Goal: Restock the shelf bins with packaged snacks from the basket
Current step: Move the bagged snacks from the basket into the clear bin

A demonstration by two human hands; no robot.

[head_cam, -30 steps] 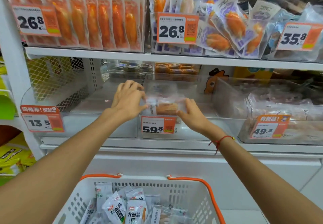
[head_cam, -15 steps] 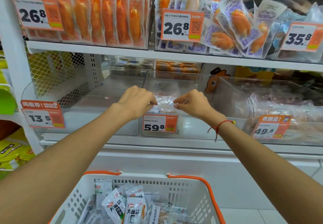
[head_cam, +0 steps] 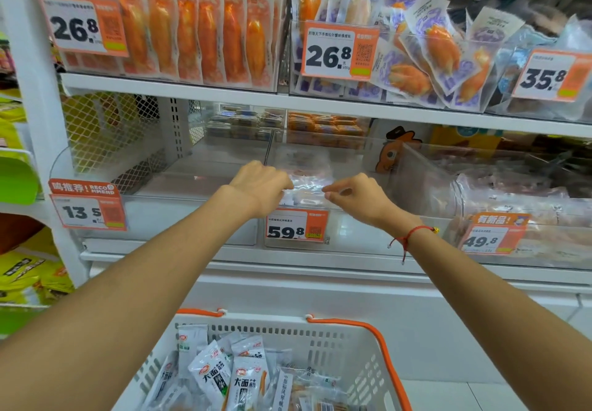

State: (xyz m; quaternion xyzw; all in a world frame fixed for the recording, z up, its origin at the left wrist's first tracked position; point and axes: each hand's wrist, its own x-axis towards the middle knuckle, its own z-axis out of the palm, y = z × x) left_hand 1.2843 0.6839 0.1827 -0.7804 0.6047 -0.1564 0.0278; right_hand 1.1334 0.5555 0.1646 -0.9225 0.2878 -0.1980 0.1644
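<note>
A clear packet (head_cam: 306, 188) sits at the front lip of the middle bin (head_cam: 349, 233), just above the 59.8 tag (head_cam: 296, 225). The left hand (head_cam: 261, 186) pinches its left edge, fingers curled shut on it; the right hand (head_cam: 358, 197) pinches the right edge, though glare blurs where the plastic ends. Below, the white basket (head_cam: 333, 343) with orange handles holds more snack packs (head_cam: 246, 378).
</note>
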